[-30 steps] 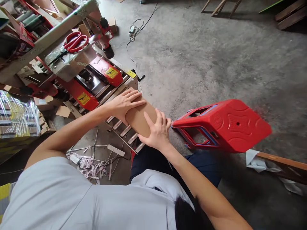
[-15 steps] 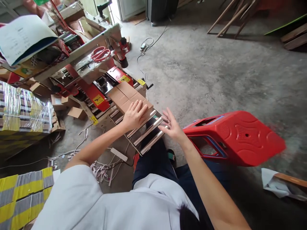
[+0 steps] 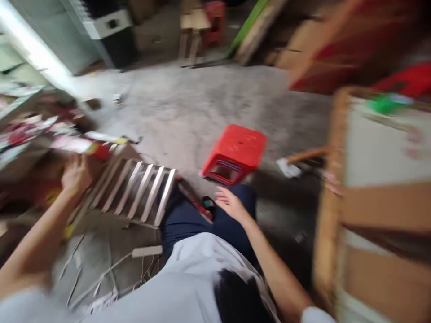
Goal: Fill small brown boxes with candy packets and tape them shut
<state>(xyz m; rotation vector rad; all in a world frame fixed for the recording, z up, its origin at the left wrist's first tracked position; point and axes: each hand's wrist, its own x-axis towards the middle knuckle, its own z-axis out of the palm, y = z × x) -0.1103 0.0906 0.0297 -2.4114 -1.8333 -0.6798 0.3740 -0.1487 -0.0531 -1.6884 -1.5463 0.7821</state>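
Reaching out over the far end of the roller conveyor (image 3: 134, 190), the left hand (image 3: 76, 172) sits with its fingers curled loosely against a brown cardboard box (image 3: 50, 168); motion blur hides whether they actually grip it.

- Right hand (image 3: 230, 204): hangs free above the person's dark trouser leg (image 3: 183, 220), palm turned partly up, fingers spread and relaxed, holding nothing.
- Roller conveyor: a row of bare metal rollers in a frame, running from the person's knees away to the left; no item lies on the visible rollers.
- Cardboard box: at the conveyor's far left end, under the left hand, against the red parts of a machine (image 3: 97, 150); details smeared.
- Red plastic stool (image 3: 235, 152): tipped on its side on the concrete floor (image 3: 188, 107), well apart from both hands, just beyond the right hand.
- Power strip (image 3: 146, 252): white, on the floor below the conveyor, with cables trailing to the left.
- Large cardboard carton (image 3: 380, 215): close at the right edge, with one flap across its front; its contents cannot be made out.
- Small wooden stool (image 3: 191, 33): far back on the floor, beside a dark cabinet (image 3: 111, 33).
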